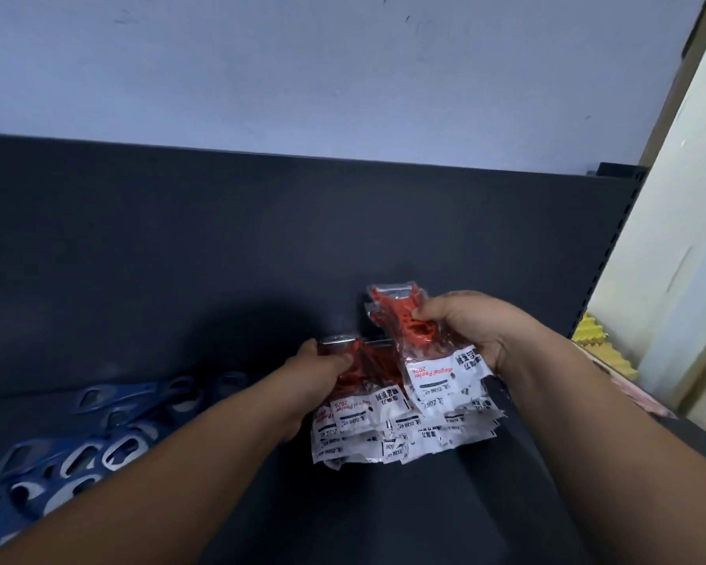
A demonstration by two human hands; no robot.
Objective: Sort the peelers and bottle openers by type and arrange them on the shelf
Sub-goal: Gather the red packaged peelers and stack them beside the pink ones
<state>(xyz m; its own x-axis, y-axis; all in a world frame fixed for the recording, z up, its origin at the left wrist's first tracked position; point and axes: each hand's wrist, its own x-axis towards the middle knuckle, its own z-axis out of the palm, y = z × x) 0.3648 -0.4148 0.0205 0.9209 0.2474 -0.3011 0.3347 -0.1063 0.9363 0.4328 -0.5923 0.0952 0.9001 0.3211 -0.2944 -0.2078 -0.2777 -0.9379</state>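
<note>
Several red peelers in clear bags with white labels lie in a fanned stack on the dark shelf. My left hand grips the stack's left side near the metal blades. My right hand pinches one bagged red peeler and holds it raised above the stack's right side. A pile of blue bottle openers lies on the shelf at the lower left, apart from both hands.
The shelf's dark back panel rises behind the peelers, with a pale wall above it. A perforated upright bounds the shelf on the right. Beyond it sit yellow ridged items and a pale board.
</note>
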